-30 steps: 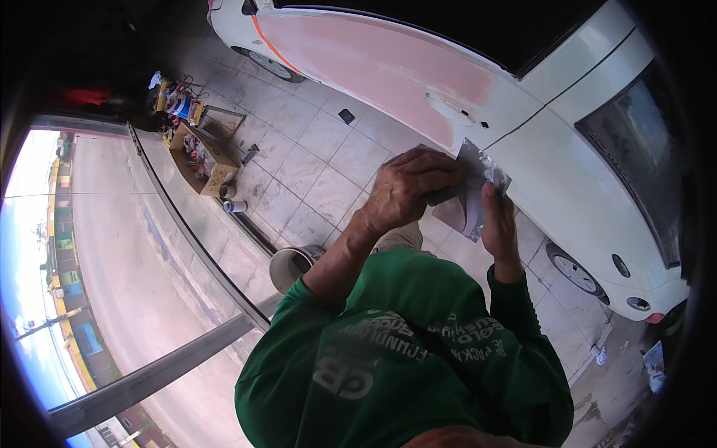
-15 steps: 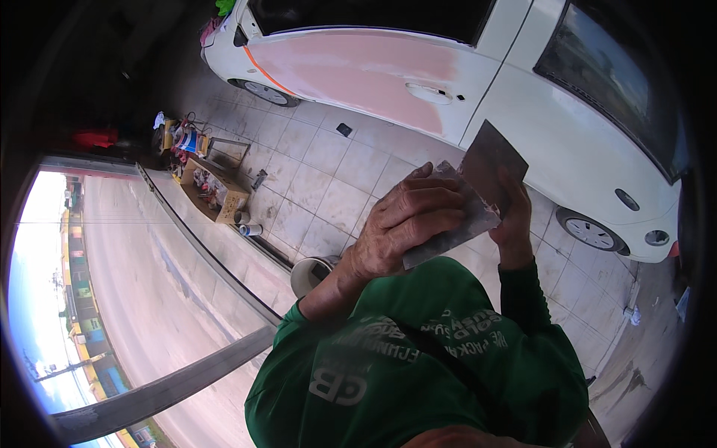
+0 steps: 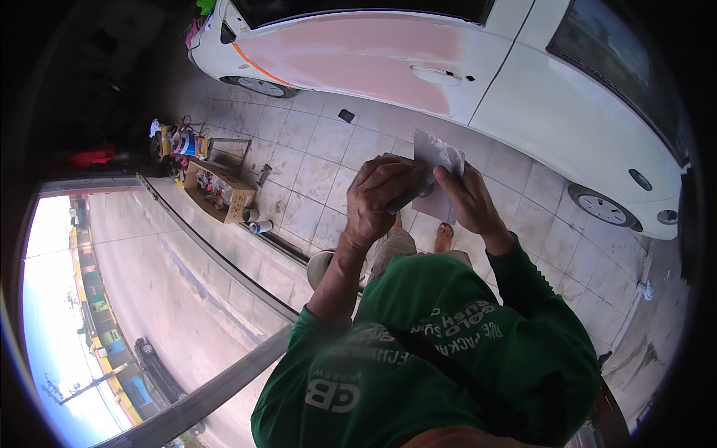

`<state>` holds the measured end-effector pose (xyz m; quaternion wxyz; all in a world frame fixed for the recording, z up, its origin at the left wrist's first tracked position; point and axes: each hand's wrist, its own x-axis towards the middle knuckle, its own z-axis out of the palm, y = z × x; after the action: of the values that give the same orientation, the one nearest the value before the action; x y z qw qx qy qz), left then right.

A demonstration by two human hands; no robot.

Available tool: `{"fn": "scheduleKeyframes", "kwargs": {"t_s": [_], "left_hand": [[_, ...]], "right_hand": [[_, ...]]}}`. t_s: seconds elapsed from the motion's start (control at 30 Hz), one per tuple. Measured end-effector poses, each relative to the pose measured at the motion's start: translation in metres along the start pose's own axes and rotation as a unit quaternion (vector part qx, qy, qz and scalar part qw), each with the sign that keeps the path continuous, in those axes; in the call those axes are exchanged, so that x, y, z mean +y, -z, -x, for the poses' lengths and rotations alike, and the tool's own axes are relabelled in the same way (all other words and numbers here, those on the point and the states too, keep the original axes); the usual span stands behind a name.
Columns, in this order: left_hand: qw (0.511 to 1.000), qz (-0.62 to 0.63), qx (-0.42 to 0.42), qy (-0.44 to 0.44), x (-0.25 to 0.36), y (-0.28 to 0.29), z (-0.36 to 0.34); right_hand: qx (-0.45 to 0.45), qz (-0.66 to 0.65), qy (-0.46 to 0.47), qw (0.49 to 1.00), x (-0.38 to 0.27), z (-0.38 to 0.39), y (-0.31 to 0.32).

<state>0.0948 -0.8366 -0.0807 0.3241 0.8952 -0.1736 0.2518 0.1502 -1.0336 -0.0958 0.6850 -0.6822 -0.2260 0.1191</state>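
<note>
My left hand [image 3: 377, 190] is closed around a thin dark flat plate, a putty spreader by its look [image 3: 405, 197], seen nearly edge-on. In my right hand [image 3: 474, 203] is a thin grey rectangular putty spreader [image 3: 439, 149] with pale smears near its top, pinched between thumb and fingers. The two spreaders meet or overlap in front of my chest; whether they touch is hard to tell. Beyond them stands a white car [image 3: 538, 97], its door covered by a wide pink patch [image 3: 351, 56] with an orange strip [image 3: 258, 66] along one edge.
At the left, a cardboard box [image 3: 237, 200] of odds and ends stands by a can [image 3: 261, 226] and a metal frame [image 3: 230, 153]. A pale bucket [image 3: 320, 270] is beside my left forearm. A small black object [image 3: 346, 116] lies on the tiled floor [image 3: 314, 179].
Both hands have drawn left and closer together. The right hand's spreader has turned more upright, showing a smeared face; the left one has tipped edge-on. My feet and a dark car outside now show.
</note>
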Motion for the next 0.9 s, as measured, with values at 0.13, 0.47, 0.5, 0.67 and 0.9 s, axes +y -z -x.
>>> {"fn": "scheduleKeyframes", "kwargs": {"t_s": [0.13, 0.47, 0.5, 0.67, 0.9], "left_hand": [[0.995, 0.049, -0.092, -0.011, -0.031, 0.004, 0.033], [0.962, 0.254, 0.012, -0.098, -0.154, 0.087, -0.002], [0.964, 0.251, 0.002, -0.082, -0.177, 0.079, 0.003], [0.977, -0.045, -0.207, -0.001, -0.322, 0.081, 0.047], [0.959, 0.051, 0.010, 0.279, -0.419, 0.075, 0.098]], "right_hand": [[0.168, -0.208, -0.140, 0.953, 0.058, -0.026, -0.013], [0.107, -0.446, -0.148, 0.876, 0.084, -0.116, -0.136], [0.118, -0.459, -0.145, 0.868, 0.088, -0.124, -0.154], [0.093, -0.621, -0.245, 0.739, 0.145, -0.133, -0.172], [0.156, -0.503, -0.237, 0.816, 0.157, -0.194, -0.188]]}}
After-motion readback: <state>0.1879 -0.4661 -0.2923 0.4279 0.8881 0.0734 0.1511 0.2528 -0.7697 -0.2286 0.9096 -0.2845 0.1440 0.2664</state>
